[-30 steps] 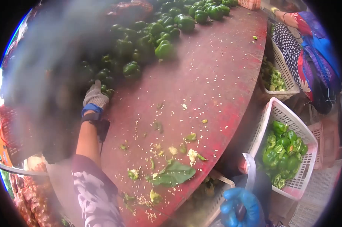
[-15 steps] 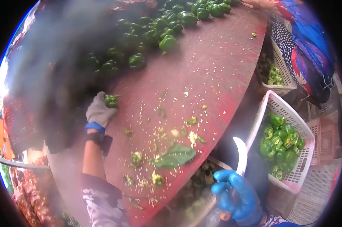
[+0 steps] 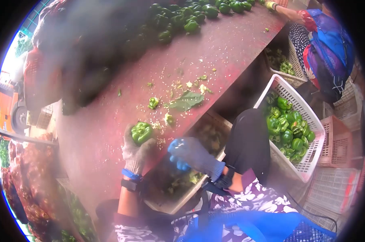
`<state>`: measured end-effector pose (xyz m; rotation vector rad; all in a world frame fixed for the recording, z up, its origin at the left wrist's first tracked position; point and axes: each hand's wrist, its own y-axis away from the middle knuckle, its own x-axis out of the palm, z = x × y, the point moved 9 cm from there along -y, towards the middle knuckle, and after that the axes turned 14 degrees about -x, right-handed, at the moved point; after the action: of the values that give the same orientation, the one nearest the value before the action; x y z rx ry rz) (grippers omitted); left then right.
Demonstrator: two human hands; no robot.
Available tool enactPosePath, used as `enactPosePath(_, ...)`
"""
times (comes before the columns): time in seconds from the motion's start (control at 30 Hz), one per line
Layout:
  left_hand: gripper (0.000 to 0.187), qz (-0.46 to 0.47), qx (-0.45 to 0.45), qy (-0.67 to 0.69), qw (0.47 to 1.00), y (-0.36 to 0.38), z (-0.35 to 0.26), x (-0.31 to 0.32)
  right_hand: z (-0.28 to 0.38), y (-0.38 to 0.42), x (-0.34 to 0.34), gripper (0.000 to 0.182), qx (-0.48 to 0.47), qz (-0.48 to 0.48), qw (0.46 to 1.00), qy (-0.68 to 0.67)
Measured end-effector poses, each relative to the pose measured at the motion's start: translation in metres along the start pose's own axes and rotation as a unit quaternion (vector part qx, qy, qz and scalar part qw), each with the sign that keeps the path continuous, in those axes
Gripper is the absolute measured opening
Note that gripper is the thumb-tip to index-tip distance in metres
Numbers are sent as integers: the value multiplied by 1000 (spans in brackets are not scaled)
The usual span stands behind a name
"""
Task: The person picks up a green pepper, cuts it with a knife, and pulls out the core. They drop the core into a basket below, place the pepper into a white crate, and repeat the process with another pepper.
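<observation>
A green pepper (image 3: 142,132) rests in my left hand (image 3: 137,152), whose grey-gloved fingers wrap round it, low over the red table (image 3: 98,141). Just to its right, past the table's edge, is my right hand (image 3: 192,155) in a grey glove with blue-coated fingers. Those fingers are curled, and what they hold is hidden; no blade can be made out. Beyond my hands, a cut pepper piece (image 3: 153,103), a green leaf (image 3: 186,101) and scattered seeds lie on the table.
Many green peppers (image 3: 191,26) are heaped at the table's far side. A white crate (image 3: 317,139) of cut peppers stands right of my knee. Under the table edge is a crate of scraps (image 3: 182,201). Another person (image 3: 331,44) is at the upper right. A haze blurs the upper left.
My left hand has come back from the pile towards me with the pepper. My right hand has moved left and up beside it; the curved white blade seen near it before no longer shows.
</observation>
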<state>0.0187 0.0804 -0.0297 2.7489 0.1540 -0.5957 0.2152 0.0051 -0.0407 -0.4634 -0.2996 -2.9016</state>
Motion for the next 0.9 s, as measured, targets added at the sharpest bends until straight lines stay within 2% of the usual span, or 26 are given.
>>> enactPosePath(0.07,84,-5,29,-36,999,13,-8,-3,-15,-15,17,15,1,26,997,69)
enactPosePath(0.1,83,-18,53,-71,996,10,-6,-5,-12,-23,24,16,-39,23,993,106)
enactPosePath(0.2,80,-56,109,-171,978,16,-17,-3,-12,-37,36,16,-23,61,986,153)
enactPosePath(0.23,79,-70,124,-203,969,19,-24,-1,-11,-41,36,16,-25,63,986,150)
enactPosePath(0.43,67,-85,210,-200,953,27,-40,-5,-28,-54,37,16,2,68,990,121)
enactPosePath(0.53,67,-52,177,-187,965,23,-38,-6,-26,-52,40,16,42,85,989,113)
enactPosePath(0.63,64,-33,205,-160,965,21,-33,-4,-31,-49,40,15,38,94,988,118)
enactPosePath(0.73,61,-80,242,-211,944,33,-46,-6,-39,-53,41,16,33,87,989,115)
enactPosePath(0.9,62,-35,226,-202,952,30,-44,-1,-47,-52,43,19,58,80,992,75)
